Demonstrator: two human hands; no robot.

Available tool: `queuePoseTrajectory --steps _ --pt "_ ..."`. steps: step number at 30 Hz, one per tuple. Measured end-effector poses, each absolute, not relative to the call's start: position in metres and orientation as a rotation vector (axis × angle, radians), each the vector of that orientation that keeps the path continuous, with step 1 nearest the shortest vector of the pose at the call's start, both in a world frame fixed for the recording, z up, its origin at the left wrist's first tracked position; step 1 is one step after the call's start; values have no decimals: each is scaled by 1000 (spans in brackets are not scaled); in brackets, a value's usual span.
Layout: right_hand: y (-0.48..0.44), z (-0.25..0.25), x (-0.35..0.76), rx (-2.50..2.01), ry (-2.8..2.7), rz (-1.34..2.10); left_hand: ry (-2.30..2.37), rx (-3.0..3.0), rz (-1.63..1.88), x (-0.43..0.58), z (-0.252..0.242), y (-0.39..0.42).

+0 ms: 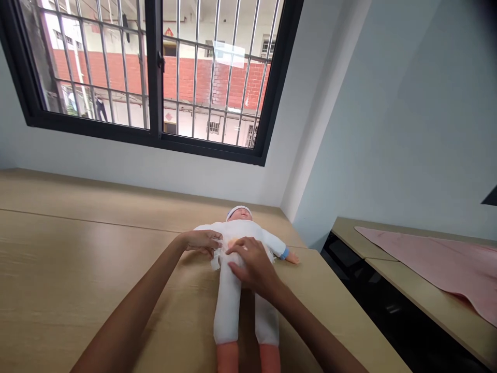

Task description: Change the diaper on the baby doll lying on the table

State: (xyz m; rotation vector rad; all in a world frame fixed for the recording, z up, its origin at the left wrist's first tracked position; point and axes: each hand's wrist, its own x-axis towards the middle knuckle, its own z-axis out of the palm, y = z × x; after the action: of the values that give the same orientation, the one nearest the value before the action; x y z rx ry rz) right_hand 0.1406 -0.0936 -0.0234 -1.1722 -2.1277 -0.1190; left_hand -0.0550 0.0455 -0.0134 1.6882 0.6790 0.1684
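Doll (237, 231) lying lengthwise, straight ahead; left hand (202, 242), right hand (252, 263) open on its middle (neither gripping), right closer in.

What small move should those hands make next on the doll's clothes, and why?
I'd guess the left hand should smooth the bunched edge of the white suit flat, because that edge sticks out loose at the baby doll's waist, while the right hand rests on the front.

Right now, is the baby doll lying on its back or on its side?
On its back: the doll lies face up, arms spread, legs straight along the wooden table.
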Motion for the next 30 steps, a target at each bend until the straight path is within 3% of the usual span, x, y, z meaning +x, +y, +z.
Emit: queuePoseTrajectory --steps 8,18,25,30 --pt "-69 -16 87 -1365 -2460 -530 672 1880 212 -50 -10 43" --pt "-89 21 120 -1576 -2189 -32 674 2010 20 -34 -11 37" --pt "-63 13 144 -1455 -1914 234 859 2066 278 -33 -1 38" --pt "-51 6 153 -1386 -1801 356 555 1897 455 -42 14 29"
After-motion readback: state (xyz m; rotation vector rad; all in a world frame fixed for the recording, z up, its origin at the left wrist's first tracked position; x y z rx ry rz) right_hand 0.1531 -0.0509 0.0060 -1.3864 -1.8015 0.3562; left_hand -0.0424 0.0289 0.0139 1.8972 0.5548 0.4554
